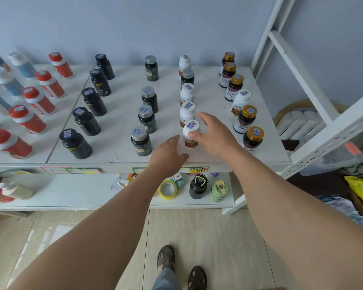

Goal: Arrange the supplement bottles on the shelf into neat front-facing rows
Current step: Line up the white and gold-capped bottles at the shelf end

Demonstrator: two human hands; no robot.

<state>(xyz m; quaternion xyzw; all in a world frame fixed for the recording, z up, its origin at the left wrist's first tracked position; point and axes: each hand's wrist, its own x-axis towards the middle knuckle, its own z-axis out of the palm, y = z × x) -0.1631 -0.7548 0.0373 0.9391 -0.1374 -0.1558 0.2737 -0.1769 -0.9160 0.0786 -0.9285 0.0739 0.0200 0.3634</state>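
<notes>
Several front-to-back rows of supplement bottles stand on the white shelf (117, 152): red ones (28, 119), black ones (86, 121), silver-capped dark green ones (142, 141), white ones and gold-capped ones (253, 137). One dark bottle (187, 77) stands in the white row, and one white bottle (240, 101) in the gold-capped row. The front white bottle (190, 127) stands upright near the shelf edge. My right hand (214, 137) is spread beside it, thumb touching its side, fingers apart from it. My left hand (168, 153) hovers flat just left of it, holding nothing.
A lower shelf holds a yellow tape roll (168, 190), a black flask (198, 186), a green flask (219, 190) and a pump bottle (15, 191). The white rack frame (323, 132) slants at the right, with a clear bin (342, 161) behind it. My sandalled feet stand on the tile floor.
</notes>
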